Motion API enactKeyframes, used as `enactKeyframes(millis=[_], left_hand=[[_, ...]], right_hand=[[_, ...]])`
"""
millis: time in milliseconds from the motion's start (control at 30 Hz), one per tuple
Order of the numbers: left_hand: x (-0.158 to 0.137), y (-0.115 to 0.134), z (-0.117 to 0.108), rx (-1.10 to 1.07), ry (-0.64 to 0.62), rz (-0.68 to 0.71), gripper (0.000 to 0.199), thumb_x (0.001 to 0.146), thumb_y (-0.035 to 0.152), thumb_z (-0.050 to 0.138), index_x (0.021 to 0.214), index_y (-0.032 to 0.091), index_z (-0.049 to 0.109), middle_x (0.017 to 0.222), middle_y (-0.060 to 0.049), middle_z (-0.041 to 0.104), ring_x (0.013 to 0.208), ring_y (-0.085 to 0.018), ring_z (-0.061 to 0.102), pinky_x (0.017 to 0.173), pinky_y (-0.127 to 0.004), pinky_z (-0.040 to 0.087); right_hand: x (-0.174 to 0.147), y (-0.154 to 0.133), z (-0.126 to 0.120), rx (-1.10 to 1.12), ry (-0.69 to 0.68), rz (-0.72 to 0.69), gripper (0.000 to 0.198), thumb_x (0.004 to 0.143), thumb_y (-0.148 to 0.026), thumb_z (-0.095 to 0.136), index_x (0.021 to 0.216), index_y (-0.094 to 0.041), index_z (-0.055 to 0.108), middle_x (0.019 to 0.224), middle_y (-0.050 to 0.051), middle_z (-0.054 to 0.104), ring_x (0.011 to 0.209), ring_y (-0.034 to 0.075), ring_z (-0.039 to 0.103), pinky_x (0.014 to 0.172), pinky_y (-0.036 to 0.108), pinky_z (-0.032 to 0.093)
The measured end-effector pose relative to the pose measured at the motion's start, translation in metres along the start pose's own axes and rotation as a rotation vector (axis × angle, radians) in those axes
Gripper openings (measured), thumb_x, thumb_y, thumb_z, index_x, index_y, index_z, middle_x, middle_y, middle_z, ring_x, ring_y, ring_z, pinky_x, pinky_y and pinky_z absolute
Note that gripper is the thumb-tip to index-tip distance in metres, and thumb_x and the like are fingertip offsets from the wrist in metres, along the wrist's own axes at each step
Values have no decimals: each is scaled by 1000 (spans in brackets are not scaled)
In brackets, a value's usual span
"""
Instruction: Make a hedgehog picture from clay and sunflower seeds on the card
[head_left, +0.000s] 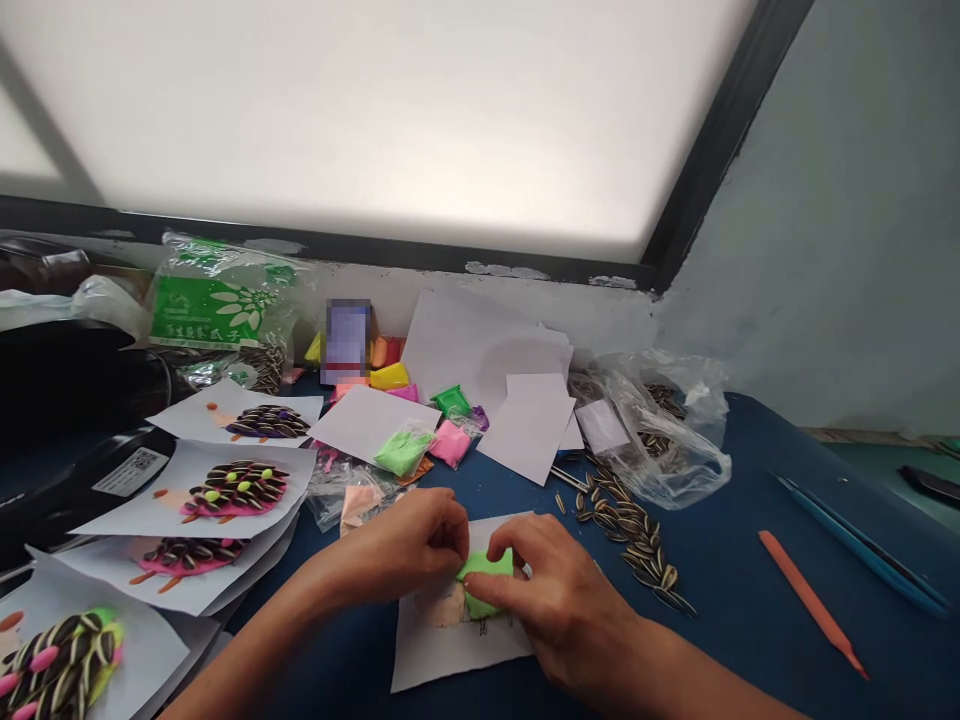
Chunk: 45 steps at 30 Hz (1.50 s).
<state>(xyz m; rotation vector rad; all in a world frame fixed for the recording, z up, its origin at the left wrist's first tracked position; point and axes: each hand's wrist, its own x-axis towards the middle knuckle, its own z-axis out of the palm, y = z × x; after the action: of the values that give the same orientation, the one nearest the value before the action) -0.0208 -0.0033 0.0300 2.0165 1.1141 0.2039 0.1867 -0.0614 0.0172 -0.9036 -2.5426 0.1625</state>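
A white paper sheet [420, 655] lies on the blue table in front of me. On it sit a flattened patch of light green modelling clay [491, 580] and a peach clay patch [444, 607], beside some drawn lines. My left hand [431, 540] is closed, its fingertips pinched at the green clay's left edge; the exact contact is partly hidden. From the right, my right hand [551, 590] curls over the green clay, thumb and forefinger resting on it. Loose sunflower seeds [626, 530] are scattered just beyond my right hand.
Finished seed-and-clay pictures [240, 490] are stacked at left. Behind are a green seed bag [217, 310], bagged clay packs [405, 450], blank cards [529, 425] and a plastic bag of seeds [675, 450]. An orange clay tool [814, 600] and blue tweezers [862, 545] lie at right.
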Motion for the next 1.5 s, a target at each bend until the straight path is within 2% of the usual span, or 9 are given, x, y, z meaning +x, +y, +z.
enactKeyframes(millis=[133,300,533,733,900,1133,1267,1400,1500], left_hand=[[0,1,1,-12,8,8,14,67,13,53,73,18,65,76,1,55,66,-12,51,56,-22,37],[-2,3,-2,7,-5,22,16,69,12,54,75,18,68,80,1,55,67,-11,52,58,-22,38],[-3,3,-6,6,-37,46,16,72,13,54,77,18,68,80,1,57,67,-12,54,57,-21,39],[-4,5,-8,18,-49,29,17,71,13,53,77,18,68,80,0,59,68,-12,54,58,-21,39],[-6,6,-8,-26,-59,12,12,70,14,55,77,17,64,75,2,57,67,-12,52,56,-21,37],[-1,3,-4,-85,-55,-19,7,68,16,59,71,17,66,78,2,55,65,-11,51,54,-21,36],[1,0,-1,-85,-41,-17,7,68,15,60,71,17,66,78,2,54,65,-10,50,54,-21,36],[0,-2,0,-70,-40,-16,6,69,16,61,71,17,66,79,3,54,65,-10,50,54,-21,36],[-2,0,-2,-43,-42,-5,8,70,16,60,73,18,67,80,2,54,66,-11,50,55,-21,36]], right_hand=[[2,1,2,-76,-46,-85,33,83,-4,50,108,-21,62,104,8,56,91,21,48,80,34,38],[3,2,3,-162,-121,-95,25,85,-8,52,106,-19,60,101,9,56,89,21,48,79,35,37],[3,3,6,-152,-31,-75,19,84,-7,51,96,-19,61,95,7,55,81,19,45,74,33,35],[2,2,9,-68,23,-22,24,84,-2,49,93,-19,63,97,7,55,86,19,47,76,32,36],[0,4,11,5,-6,73,37,78,4,50,98,-23,66,100,6,54,86,19,47,75,32,35],[1,2,10,18,-30,95,35,82,1,49,99,-24,67,98,6,53,84,18,47,73,31,35],[1,2,8,36,-25,108,42,79,4,47,101,-24,68,98,6,53,84,19,48,72,32,36],[-1,3,4,116,41,88,53,73,8,44,109,-24,66,103,7,53,88,19,49,75,32,40],[0,2,1,70,87,54,50,71,8,43,103,-22,67,101,7,55,83,18,49,75,33,39]])
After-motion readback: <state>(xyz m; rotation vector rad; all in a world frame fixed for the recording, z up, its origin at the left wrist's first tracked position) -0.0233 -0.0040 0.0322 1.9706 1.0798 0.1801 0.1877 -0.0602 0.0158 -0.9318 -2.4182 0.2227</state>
